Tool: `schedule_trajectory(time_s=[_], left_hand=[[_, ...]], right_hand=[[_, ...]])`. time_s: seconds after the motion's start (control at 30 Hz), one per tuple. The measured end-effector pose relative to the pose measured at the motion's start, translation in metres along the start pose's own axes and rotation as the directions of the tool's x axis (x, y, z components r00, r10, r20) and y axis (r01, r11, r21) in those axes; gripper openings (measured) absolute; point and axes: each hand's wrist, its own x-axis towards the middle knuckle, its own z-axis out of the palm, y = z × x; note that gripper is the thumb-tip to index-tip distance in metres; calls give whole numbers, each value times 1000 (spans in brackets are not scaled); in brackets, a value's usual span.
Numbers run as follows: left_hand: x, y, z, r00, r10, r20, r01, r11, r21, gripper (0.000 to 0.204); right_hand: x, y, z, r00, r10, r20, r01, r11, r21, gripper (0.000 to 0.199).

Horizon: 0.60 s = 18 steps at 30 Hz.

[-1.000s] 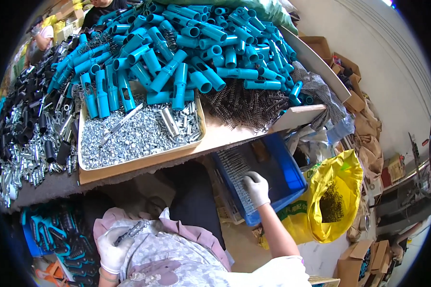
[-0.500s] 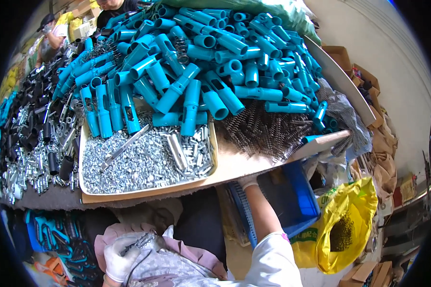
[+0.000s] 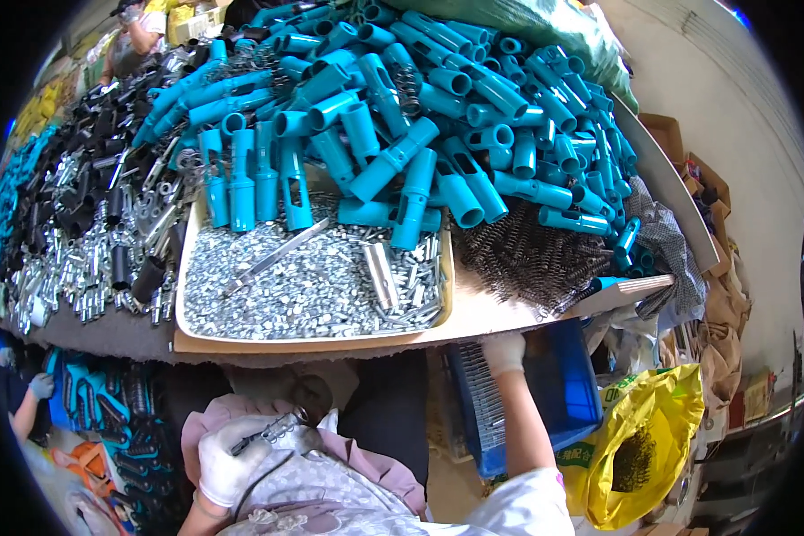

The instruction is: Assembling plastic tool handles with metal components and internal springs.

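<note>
My left hand (image 3: 230,466), in a white glove, is closed low over my lap. Between its thumb and fingers are small dark and silvery metal parts (image 3: 266,432), too fine to name. My right hand (image 3: 504,352), also gloved, is at the table's front edge, over the near side of a blue bin (image 3: 581,393). Its fingers are hidden near the edge, so its hold does not show. A ribbed, silvery row (image 3: 481,404) lies along the bin's left side, below that hand.
On the table, a cream tray (image 3: 180,299) holds small metal pins, a flat metal strip (image 3: 277,257) and a slotted tube (image 3: 381,275). Teal tubes (image 3: 411,201) are heaped behind it, dark springs (image 3: 531,255) to its right. A yellow sack (image 3: 683,447) stands right of the bin.
The whole view has shifted, so the table sits further right and higher. My right hand shows more below the table edge. Another person's gloved hand has appeared at the far left.
</note>
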Motion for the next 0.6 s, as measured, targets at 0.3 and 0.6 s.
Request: schedule_trajectory(time_s=[0.3, 0.6], left_hand=[[-9, -26, 7, 993, 94, 77, -89, 994, -65, 43], [-41, -23, -62, 930, 57, -364, -68, 998, -18, 37]], right_hand=[[-68, -175, -217, 796, -40, 605, -399, -786, 473, 20], [-61, -320, -269, 557, -603, 571, -829, -359, 430, 35]])
